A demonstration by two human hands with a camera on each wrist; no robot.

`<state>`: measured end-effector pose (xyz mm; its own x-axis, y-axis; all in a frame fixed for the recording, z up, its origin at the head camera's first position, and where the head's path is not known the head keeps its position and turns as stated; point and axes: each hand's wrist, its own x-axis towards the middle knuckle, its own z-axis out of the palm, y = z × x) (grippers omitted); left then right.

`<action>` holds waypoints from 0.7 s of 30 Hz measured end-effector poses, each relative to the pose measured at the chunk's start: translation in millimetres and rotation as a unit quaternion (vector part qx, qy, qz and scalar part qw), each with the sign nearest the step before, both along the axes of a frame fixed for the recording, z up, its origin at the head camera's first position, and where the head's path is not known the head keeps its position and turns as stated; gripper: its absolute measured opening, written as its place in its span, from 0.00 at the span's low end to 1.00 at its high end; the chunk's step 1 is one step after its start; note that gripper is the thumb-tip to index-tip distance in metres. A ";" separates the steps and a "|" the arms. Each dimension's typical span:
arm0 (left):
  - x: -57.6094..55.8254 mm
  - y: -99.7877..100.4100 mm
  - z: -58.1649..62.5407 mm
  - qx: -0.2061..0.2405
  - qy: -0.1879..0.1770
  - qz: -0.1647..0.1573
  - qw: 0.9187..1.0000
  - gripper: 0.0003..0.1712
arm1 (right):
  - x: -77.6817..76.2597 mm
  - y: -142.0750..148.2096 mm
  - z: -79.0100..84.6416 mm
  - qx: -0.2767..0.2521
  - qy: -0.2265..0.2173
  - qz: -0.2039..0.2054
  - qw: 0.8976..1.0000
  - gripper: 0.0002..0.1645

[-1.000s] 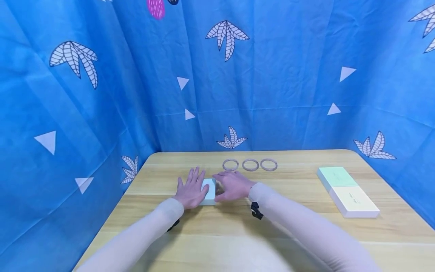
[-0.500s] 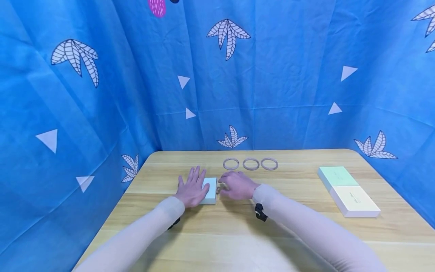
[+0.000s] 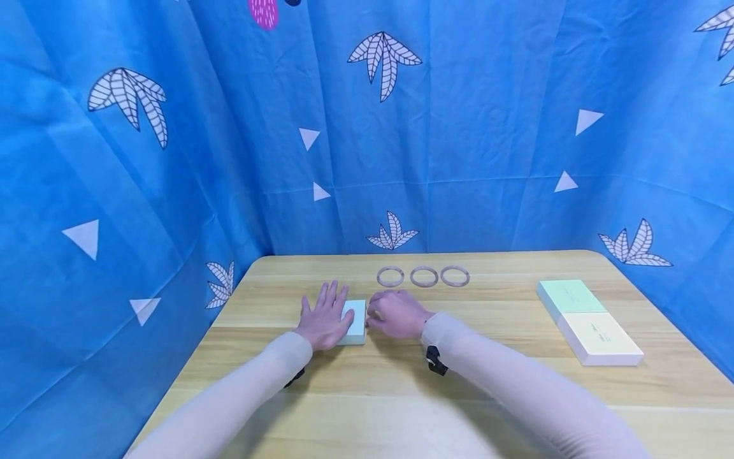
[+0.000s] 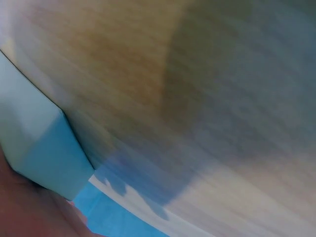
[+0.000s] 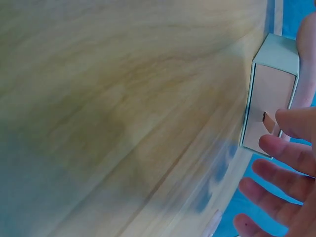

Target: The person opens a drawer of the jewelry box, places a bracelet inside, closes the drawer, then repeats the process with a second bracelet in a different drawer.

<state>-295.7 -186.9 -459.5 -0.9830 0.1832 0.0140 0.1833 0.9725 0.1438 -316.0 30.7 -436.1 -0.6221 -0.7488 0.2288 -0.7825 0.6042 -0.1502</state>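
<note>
A pale blue-green drawer box (image 3: pixel 355 317) lies on the table in front of me. My left hand (image 3: pixel 325 319), fingers spread and straight, rests on top of its left part and covers it. At the box's right end is my right hand (image 3: pixel 397 313). The right wrist view shows the pale inner drawer front (image 5: pixel 271 86) with a small brown pull tab (image 5: pixel 268 122). Thumb and index finger of the right hand pinch this tab, while the other fingers stay spaced apart. The drawer front sits about level with the sleeve's edge. In the left wrist view, a corner of the box (image 4: pixel 37 128) shows beside the palm.
Behind the hands, three pinkish rings lie in a row: left ring (image 3: pixel 390 276), middle ring (image 3: pixel 424 276), right ring (image 3: pixel 455 276). To the right, a green box (image 3: pixel 570 296) and a cream box (image 3: pixel 601 335) lie end to end. Blue curtains (image 3: pixel 487 127) surround the wooden table (image 3: pixel 321 414).
My right hand drew back slightly from the box's right end, showing the tab, then moved in again with its fingertips closing on the tab. The left hand and the box have stayed put.
</note>
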 end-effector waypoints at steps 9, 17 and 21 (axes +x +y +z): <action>5.2 2.4 2.5 0.008 0.001 0.000 1.000 0.40 | -0.5 -6.1 -2.3 0.003 0.027 -0.005 1.000 0.08; 8.0 3.9 7.3 -0.004 -0.004 0.005 1.000 0.40 | -0.2 -9.8 -4.3 0.021 0.041 -0.009 0.999 0.06; 3.0 0.6 -0.4 -0.007 0.001 0.005 1.000 0.40 | -2.6 -11.3 -7.2 0.024 0.043 -0.011 0.999 0.05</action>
